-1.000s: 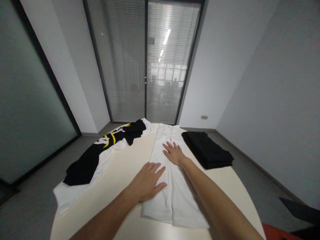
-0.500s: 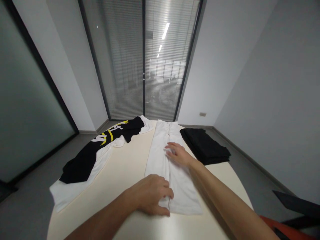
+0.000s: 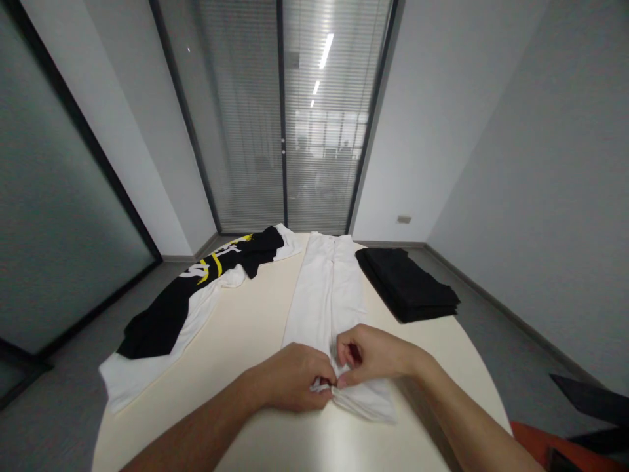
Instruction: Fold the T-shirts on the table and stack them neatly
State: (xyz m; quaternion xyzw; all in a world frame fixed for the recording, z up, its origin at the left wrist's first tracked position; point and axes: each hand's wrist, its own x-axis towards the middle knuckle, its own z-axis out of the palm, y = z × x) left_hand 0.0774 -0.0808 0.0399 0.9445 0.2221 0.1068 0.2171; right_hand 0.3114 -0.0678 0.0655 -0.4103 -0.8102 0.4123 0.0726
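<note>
- Pinching the near end of the white garment (image 3: 324, 288), left hand (image 3: 293, 379) and right hand (image 3: 376, 357) each hold cloth in a narrow grip.
- Its long axis runs toward the far edge of the table (image 3: 246, 328).

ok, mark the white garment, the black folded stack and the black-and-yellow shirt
white garment (image 3: 324, 295): head view, middle of its flat, long strip.
black folded stack (image 3: 407, 285): head view, middle of the top layer.
black-and-yellow shirt (image 3: 164, 318): head view, its near black panel.
</note>
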